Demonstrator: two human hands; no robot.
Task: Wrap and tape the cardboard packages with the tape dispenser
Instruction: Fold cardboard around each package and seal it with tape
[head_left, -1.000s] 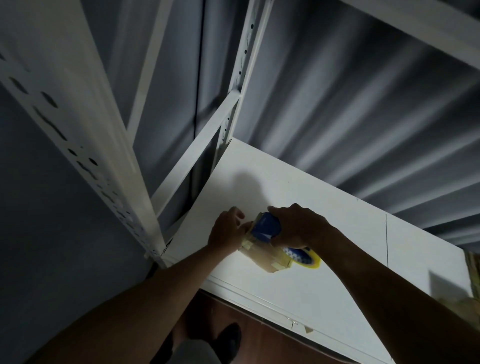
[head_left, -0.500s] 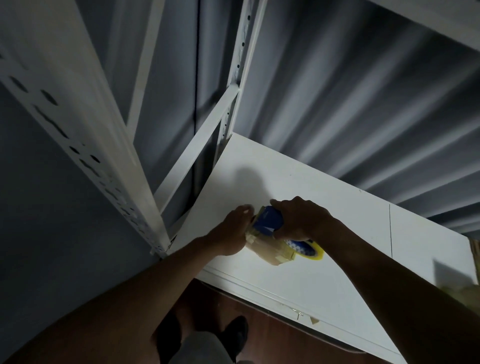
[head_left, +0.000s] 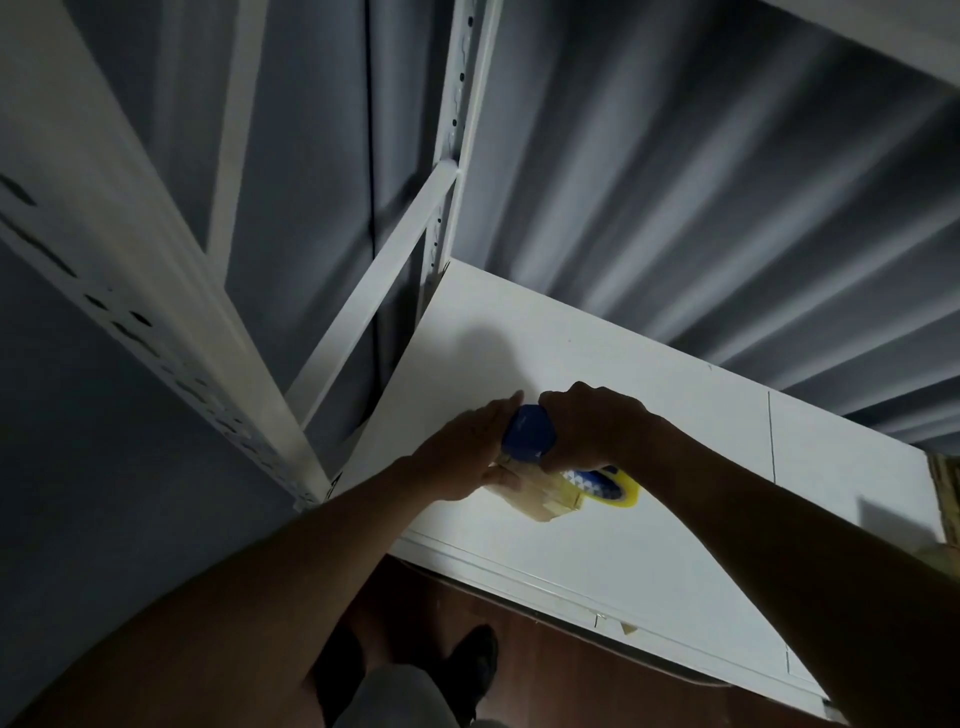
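Left hand (head_left: 467, 457) has flattened, fingers straight against the package (head_left: 540, 493) at frame centre; right hand (head_left: 587, 426) grips the dispenser (head_left: 530, 434), touching the package's upper right.

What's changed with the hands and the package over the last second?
The left hand has gone from curled fingers at the small cardboard package to straight fingers laid along its left end. The right hand keeps gripping the blue tape dispenser, which stays on top of the package. The package lies at about the same spot on the white shelf; the yellow tape roll remains behind the right hand.
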